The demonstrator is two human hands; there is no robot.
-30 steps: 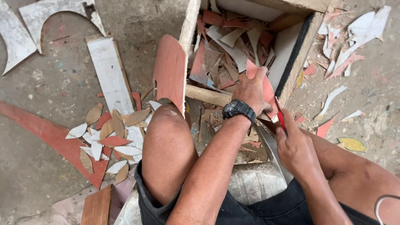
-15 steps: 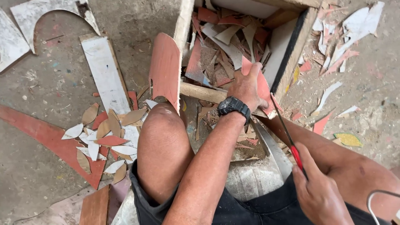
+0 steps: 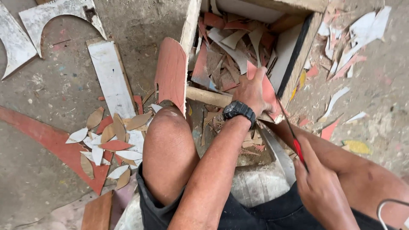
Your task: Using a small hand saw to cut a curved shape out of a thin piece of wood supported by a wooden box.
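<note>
We are sitting low over a wooden box (image 3: 298, 47) that is lying open on the concrete floor (image 3: 51, 170), its inside heaped with red, brown and white offcuts (image 3: 226, 51). No packages, labels or signs are showing anywhere in view. To the left of our knee a pile of small leaf-shaped pieces (image 3: 106, 145) is resting on a long red strip, with a white plank (image 3: 113, 76) just above it and a rounded red panel (image 3: 170, 72) leaning against the box wall.

Our left hand (image 3: 251, 91), wearing a black wristwatch (image 3: 238, 110), is pressing flat with fingers spread on a red sheet piece (image 3: 268, 91) lying over a wooden batten (image 3: 208, 97) at the front edge of the box. Our right hand (image 3: 319, 187) is clenching the red handle of a thin saw (image 3: 294, 136), whose blade is running up to the right edge of the sheet piece.

Compared with half a second ago, we are holding the sheet in the same spot, and the saw hand is sitting in much the same pulled-back position.
</note>
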